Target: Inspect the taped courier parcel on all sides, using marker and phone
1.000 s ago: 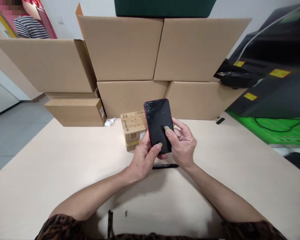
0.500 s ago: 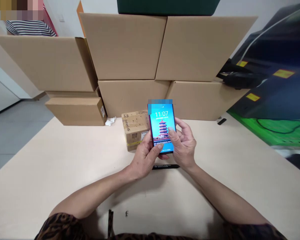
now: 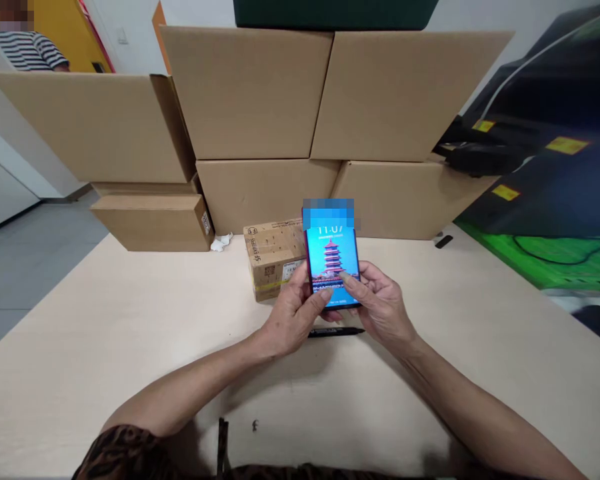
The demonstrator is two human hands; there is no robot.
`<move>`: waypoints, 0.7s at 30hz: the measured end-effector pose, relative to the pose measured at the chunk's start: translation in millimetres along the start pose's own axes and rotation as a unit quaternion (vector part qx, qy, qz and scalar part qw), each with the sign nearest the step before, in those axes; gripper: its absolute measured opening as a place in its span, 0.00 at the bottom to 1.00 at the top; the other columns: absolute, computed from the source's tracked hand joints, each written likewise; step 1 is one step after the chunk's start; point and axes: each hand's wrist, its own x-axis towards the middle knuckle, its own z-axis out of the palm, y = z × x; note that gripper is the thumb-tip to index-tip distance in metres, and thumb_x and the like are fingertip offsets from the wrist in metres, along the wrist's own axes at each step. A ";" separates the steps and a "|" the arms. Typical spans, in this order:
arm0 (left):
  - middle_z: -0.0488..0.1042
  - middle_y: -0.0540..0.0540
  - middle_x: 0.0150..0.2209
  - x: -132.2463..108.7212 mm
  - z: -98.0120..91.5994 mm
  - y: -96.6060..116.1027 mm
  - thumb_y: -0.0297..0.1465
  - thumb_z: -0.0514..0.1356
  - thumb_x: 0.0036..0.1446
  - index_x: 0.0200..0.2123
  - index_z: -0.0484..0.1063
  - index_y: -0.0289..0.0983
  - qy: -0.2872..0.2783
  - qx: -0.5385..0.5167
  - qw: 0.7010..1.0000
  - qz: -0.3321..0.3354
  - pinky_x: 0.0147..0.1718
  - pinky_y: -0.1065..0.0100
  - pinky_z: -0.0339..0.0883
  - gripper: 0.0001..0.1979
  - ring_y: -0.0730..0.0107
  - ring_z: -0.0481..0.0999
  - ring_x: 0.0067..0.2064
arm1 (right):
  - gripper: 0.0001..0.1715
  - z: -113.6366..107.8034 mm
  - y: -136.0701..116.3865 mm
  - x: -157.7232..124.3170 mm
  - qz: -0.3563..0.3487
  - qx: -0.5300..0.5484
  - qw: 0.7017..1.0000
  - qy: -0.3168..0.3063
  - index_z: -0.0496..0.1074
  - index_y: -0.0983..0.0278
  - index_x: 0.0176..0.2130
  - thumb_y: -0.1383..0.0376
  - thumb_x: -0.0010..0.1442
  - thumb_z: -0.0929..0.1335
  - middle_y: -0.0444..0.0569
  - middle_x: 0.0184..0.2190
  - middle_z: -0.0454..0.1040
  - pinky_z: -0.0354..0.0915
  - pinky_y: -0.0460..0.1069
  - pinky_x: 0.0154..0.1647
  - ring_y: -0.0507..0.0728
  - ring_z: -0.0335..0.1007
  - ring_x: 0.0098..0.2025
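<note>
We see a broad, pale, wood-grained table beneath everything at work here. Along its far side rises a stack of large, plain brown cardboard boxes, and at the left of that stack lies a low, flat brown cardboard box with a white label on its end. Nearer to us sits a small, scuffed brown cardboard carton with black lettering and a yellow band.

Our left hand is closed around the lower left edge of a slim, red-edged, rectangular smartphone, thumb over the screen; our right hand grips the lower right edge, its fingers curled and its thumb over the glass too. We hold the phone raised above the table, its lit screen showing a red pagoda against blue, and it partly hides the carton. Below it lies a slender black marker pen. A crumpled white tissue rests beside the flat box.
</note>
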 end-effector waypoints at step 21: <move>0.82 0.51 0.38 7.4 -40.2 55.9 0.38 0.66 0.70 0.68 0.60 0.45 0.174 0.203 0.931 0.248 0.35 0.73 0.81 0.29 0.76 0.83 0.29 | 0.44 -146.3 29.1 27.2 0.143 -0.167 0.959 0.178 0.68 0.63 0.22 0.40 0.20 0.87 0.44 0.18 0.71 0.50 0.42 0.13 0.45 0.57 0.16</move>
